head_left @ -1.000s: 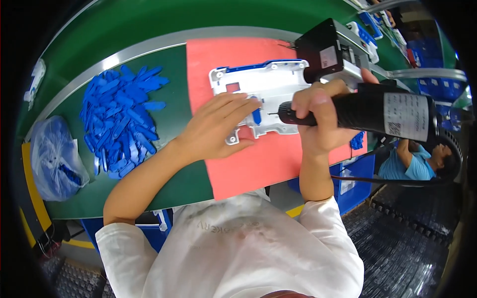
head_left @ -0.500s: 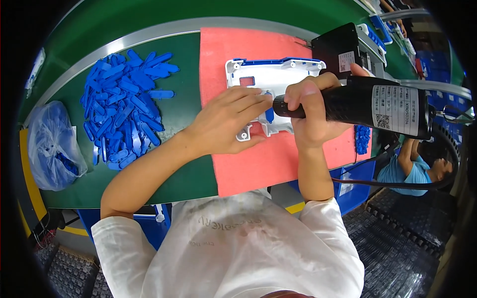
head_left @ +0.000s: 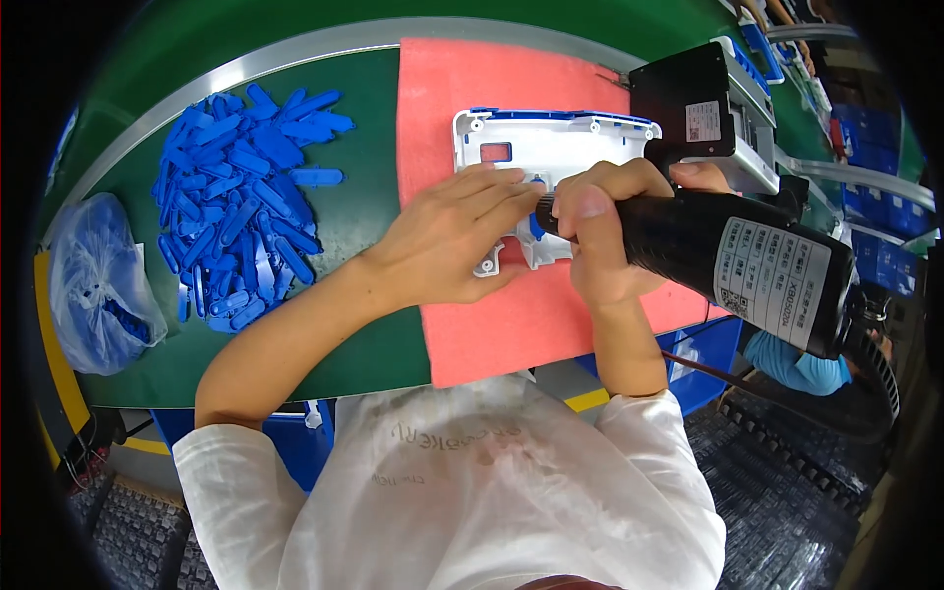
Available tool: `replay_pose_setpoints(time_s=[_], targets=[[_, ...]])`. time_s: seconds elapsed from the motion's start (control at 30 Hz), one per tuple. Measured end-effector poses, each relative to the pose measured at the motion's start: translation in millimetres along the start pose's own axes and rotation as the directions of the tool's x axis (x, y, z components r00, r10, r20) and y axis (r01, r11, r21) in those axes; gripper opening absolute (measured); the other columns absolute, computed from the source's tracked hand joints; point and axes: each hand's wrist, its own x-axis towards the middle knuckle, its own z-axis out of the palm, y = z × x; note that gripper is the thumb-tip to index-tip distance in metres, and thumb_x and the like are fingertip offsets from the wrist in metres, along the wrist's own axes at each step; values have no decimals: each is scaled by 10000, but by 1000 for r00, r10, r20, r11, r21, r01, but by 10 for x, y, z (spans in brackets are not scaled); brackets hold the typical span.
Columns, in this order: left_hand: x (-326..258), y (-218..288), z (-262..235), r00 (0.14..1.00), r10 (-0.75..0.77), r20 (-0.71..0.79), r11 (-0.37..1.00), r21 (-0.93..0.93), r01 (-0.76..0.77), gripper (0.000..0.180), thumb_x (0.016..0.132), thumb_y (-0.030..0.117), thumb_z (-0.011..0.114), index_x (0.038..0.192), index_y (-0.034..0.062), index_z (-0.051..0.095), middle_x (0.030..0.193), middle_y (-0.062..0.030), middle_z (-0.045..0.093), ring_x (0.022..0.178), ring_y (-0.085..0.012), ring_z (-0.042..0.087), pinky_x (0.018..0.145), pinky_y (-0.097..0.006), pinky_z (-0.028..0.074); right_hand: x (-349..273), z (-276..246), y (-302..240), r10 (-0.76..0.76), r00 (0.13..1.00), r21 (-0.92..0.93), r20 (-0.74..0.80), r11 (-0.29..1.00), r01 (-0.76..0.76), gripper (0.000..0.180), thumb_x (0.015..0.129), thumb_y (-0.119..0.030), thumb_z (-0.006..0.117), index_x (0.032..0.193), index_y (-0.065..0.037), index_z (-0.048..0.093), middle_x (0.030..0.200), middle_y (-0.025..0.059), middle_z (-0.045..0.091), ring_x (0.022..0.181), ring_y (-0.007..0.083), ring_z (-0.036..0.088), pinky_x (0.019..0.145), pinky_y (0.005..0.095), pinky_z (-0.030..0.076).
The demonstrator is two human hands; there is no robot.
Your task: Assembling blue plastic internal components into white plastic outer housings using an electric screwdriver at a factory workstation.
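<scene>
White casing (head_left: 560, 146) is lying on a pink mat (head_left: 501, 339), fingers of the left hand (head_left: 442, 236) clasping its near edge, those of the right hand (head_left: 605, 231) clamping around a black screwdriver (head_left: 683, 244).

A power screwdriver (head_left: 678, 241) and piled blue parts (head_left: 241, 197) show a workshop.

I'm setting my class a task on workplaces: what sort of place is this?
Most likely a factory assembly workstation: a black electric screwdriver is held at a white plastic housing, and a big pile of similar blue plastic parts lies on the green workbench.
</scene>
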Motion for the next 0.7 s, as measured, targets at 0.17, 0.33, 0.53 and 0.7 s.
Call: replay_pose_setpoints(time_s=[0.17, 0.33, 0.53, 0.7], targets=[[-7, 70, -29, 999, -52, 6, 998, -37, 52, 552, 685, 230, 757, 1152, 13, 559, 1174, -150, 605, 1146, -320, 554, 971, -421, 464, 151, -24, -133, -207, 964, -314, 169, 915, 252, 543, 815, 94, 557, 1219, -76, 236, 674, 60, 537, 562, 137, 563, 575, 282, 487], [-15, 28, -3, 997, -74, 29, 996, -43, 75, 512, 705, 234, 750, 1149, 46, 576, 1177, -135, 604, 1139, -316, 553, 961, -418, 467, 101, 13, -15, -100, 939, 276, -329, 941, 196, 574, 812, 50, 603, 1278, 12, 271, 694, 34, 543, 555, 126, 530, 604, 242, 473], [15, 49, -26, 991, 104, 86, 992, 62, -110, 474, 701, 178, 747, 1154, 99, 629, 1309, -110, 541, 1227, -323, 490, 1002, -437, 434, 230, -990, -351, -311, 671, 74, -673, 874, 480, 317, 846, -35, 537, 1117, -71, 375, 641, 60, 473, 494, 165, 480, 513, 355, 455], [0, 71, -58, 995, 56, 87, 993, 97, -64, 432, 665, 142, 757, 1081, 75, 662, 1310, -120, 545, 1228, -333, 492, 1004, -443, 424, 251, -1338, -194, -263, 659, -54, -705, 946, 319, 23, 843, -15, 544, 824, -29, 540, 591, 85, 511, 524, 180, 495, 567, 385, 475]])
